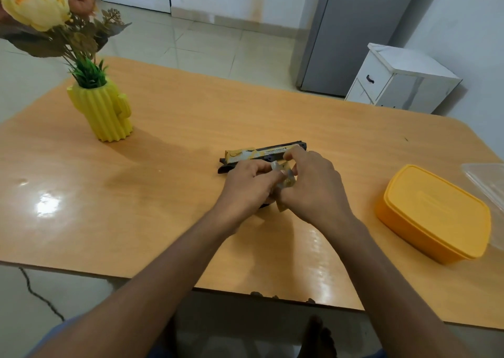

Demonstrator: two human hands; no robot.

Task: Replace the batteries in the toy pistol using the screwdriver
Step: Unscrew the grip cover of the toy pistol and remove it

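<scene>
Leftmost, a yellow cactus vase (105, 113) stands well apart on the table (177, 194). Mid-table lies the toy pistol (261, 153), its grip hidden under both hands. The left hand (245, 186) and right hand (313, 186) meet, fingers pinched on a small yellowish piece (286, 183), hard to make out. A yellow lidded box (433, 213) sits near the right edge.

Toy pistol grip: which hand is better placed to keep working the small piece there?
Probably the right hand: its fingertips pinch the small pale piece at the toy pistol, while the left hand braces it.
</scene>
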